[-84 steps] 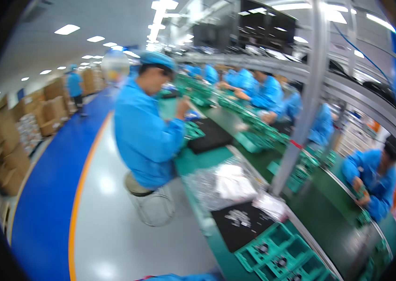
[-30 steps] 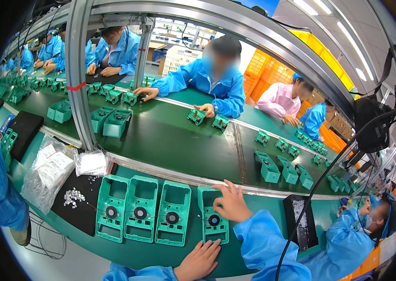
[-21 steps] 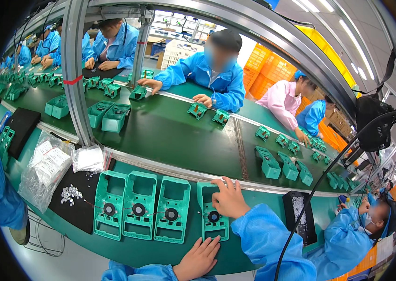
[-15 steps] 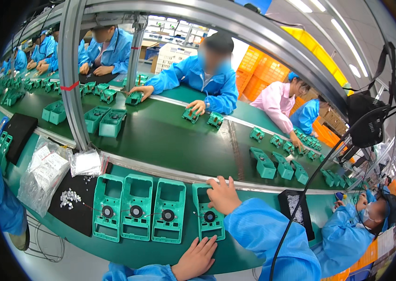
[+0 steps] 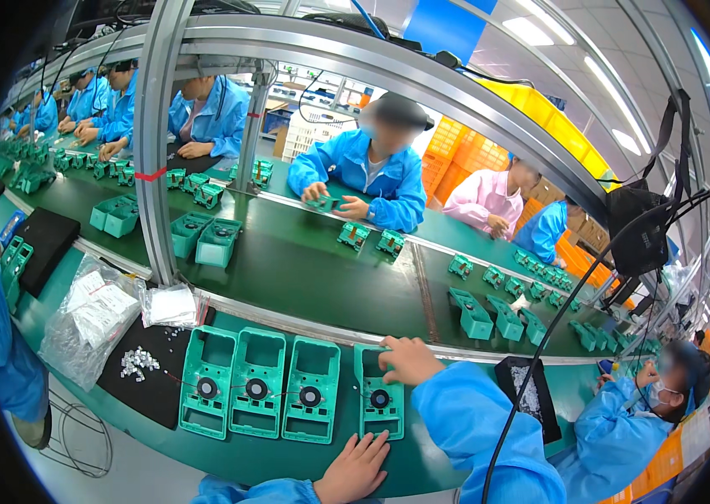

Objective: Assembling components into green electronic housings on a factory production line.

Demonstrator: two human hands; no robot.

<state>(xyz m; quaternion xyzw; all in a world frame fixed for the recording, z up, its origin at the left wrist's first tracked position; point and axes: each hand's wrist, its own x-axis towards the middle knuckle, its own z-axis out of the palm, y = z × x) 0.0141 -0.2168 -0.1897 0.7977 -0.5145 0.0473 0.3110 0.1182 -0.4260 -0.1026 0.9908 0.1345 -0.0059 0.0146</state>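
A green plastic housing [image 5: 366, 424] with a round black fan [image 5: 380, 399] in it lies on the bench in front of me. My right hand [image 5: 412, 361] is closed over its upper right rim, the fingers bent over the edge. My left hand [image 5: 353, 468] lies flat and open, its fingertips at the housing's lower edge. To the left, three similar housings [image 5: 294, 426] stand side by side, each fitted with a black fan; thin wires run from the fans.
Small white parts [image 5: 138, 363] lie on a black mat [image 5: 132, 399], near plastic bags [image 5: 90, 315]. A black tray [image 5: 550, 428] of clear pieces sits right. Beyond the metal rail runs a green conveyor [image 5: 330, 286] carrying more housings. A metal post [image 5: 156, 168] rises left; a black cable hangs right.
My view has shifted slightly; both hands stay at the same housing. Across the conveyor, a person in blue now holds a green part in both hands, and the person in pink has drawn a hand back.
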